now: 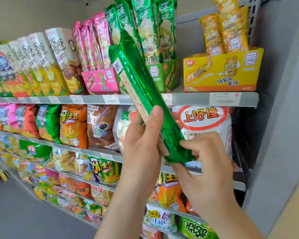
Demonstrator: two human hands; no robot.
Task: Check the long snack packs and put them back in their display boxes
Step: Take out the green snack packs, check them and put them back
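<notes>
Green snack pack (141,81) gripped by left hand (141,144) and right hand (205,169), green display box (169,78) holding matching packs (145,23)

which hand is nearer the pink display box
Left. The left hand grips the green pack below and right of the pink display box; the right hand pinches the pack's bottom end, farther right and lower.

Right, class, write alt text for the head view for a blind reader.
A long shiny green foil snack pack is held tilted: left hand gripping its lower half, right hand pinching its bottom end. A green cardboard display box stands behind.
</notes>
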